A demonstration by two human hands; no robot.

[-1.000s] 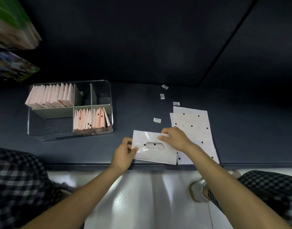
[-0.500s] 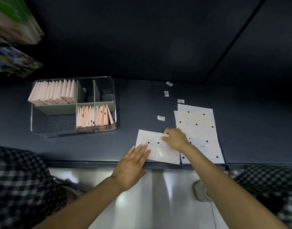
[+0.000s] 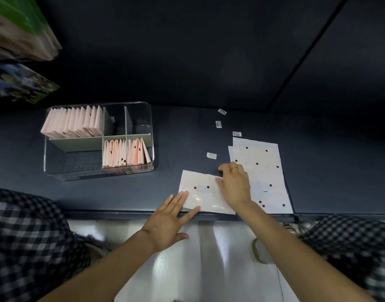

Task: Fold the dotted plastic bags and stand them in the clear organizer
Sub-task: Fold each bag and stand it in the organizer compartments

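floor [image 3: 209, 258]: pale, glossy, nearest the camera, seen between two knees in checked cloth [image 3: 23, 247]
shoe [image 3: 260, 251]: light, blurred, on the floor under the right forearm
left hand [image 3: 168, 216]: flat, fingers straight and slightly spread; fingertips lie on the near left edge of the bag, palm hangs off the counter edge, thumb out to the right over the floor
bag [image 3: 205, 192]: folded, white with two dark dots showing, shiny clear strip along its near half; lies flat at the counter's front edge, between the two hands
right hand [image 3: 235, 186]: rests on the bag's right end, fingers curled down, tips at the bag's upper right corner; cannot tell if they pinch the edge or only press it; ring on one finger
counter [image 3: 143, 192]: dark blue-grey, flat, front edge runs across just beyond the floor
stack [image 3: 261, 171]: unfolded dotted bags, flat, just right of the folded bag, partly under the right wrist; reaches the front edge
labels [image 3: 211, 155]: four small white tags loose on the counter, beyond the bag and left of the stack's far end, apart from each other
organizer [image 3: 56, 166]: clear, divided, well left of the bag, farther back on the counter
folded bags [image 3: 73, 125]: pinkish, stand upright in a row in the far left compartment; a second row [image 3: 125, 153] stands in the near right compartments; near left compartment and the two far right ones hold no bags
wall [image 3: 187, 51]: dark panel behind the counter
top left: blurred green and printed items [image 3: 17, 29], cannot tell what they are
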